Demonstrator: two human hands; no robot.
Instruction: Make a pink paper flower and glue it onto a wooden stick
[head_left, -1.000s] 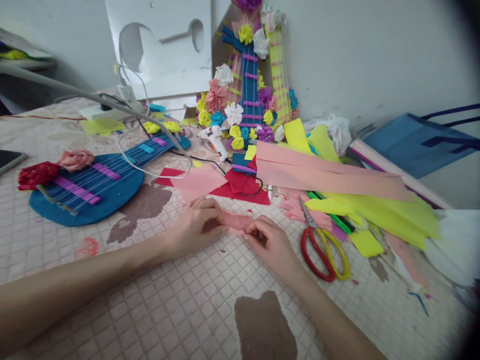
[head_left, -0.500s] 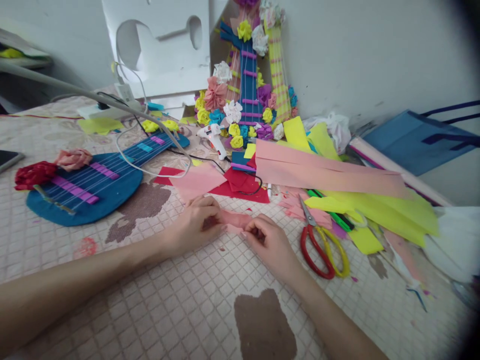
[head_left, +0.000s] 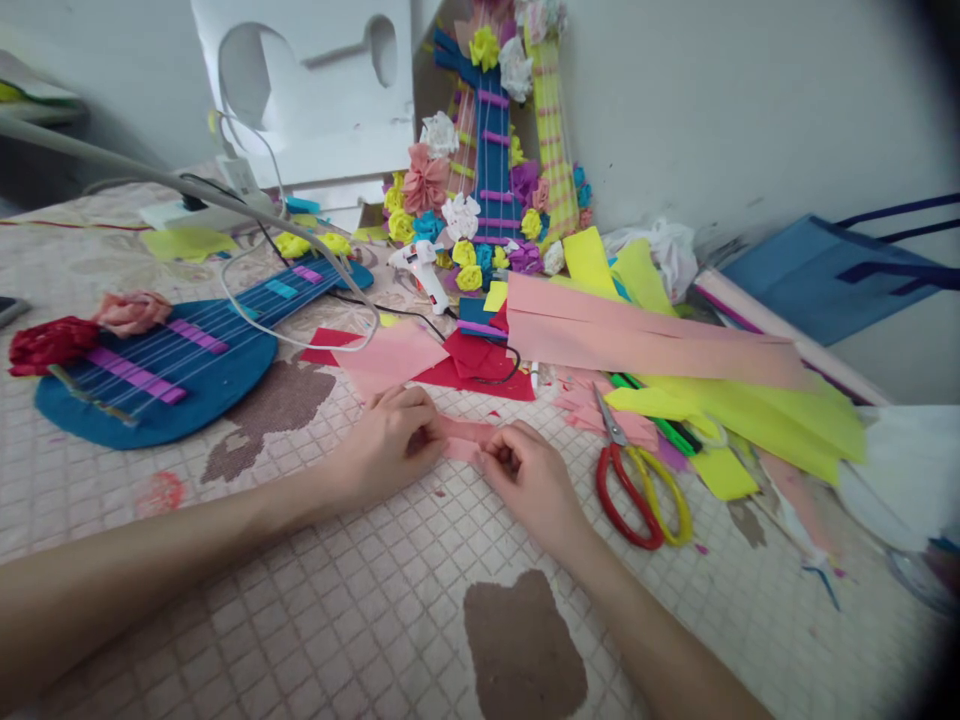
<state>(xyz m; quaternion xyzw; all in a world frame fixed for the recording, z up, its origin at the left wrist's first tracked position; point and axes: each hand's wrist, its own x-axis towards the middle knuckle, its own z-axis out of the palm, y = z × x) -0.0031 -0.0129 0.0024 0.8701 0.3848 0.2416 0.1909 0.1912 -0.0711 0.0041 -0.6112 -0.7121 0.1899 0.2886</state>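
Center frame: left hand (head_left: 397, 437) and right hand (head_left: 531, 482) pinch opposite ends of pink paper strip (head_left: 464, 438), apparently to hold it taut; scissors (head_left: 617, 437) right of center, probably for easy reach.

Left arm (head_left: 187, 545): bare, from the left edge, slanting gently toward the middle.
Left hand (head_left: 396, 440): back upward, fingers bent, the thumb tip close to the fingertips.
Right arm (head_left: 645, 610): bare, from the lower right, in a steeper slant.
Right hand (head_left: 531, 482): fingers curled inward, thumb pinched toward index finger.
Both hands: near each other, not touching.
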